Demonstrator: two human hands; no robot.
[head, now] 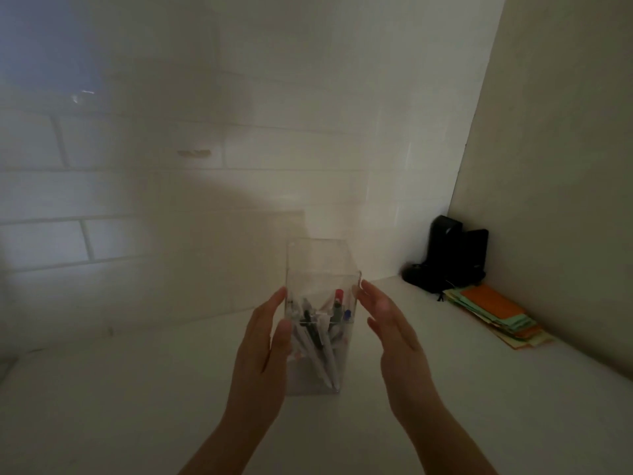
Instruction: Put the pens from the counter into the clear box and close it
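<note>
My left hand [265,341] presses the clear box [320,323] mid-desk, pens [317,337] inside; my right hand [394,337] hovers flat, empty. A nudge could tip the tall box.

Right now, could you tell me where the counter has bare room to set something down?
Bare: the wide stretch left of the clear box, toward the tiled wall, and the near edge. Crowded: the right corner, with the black items and coloured paper stack.

Dim room: white tiled wall [171,186]; plain side panel [555,166]; white counter [102,406]; black objects [448,258] and coloured papers [493,313] in corner.
</note>
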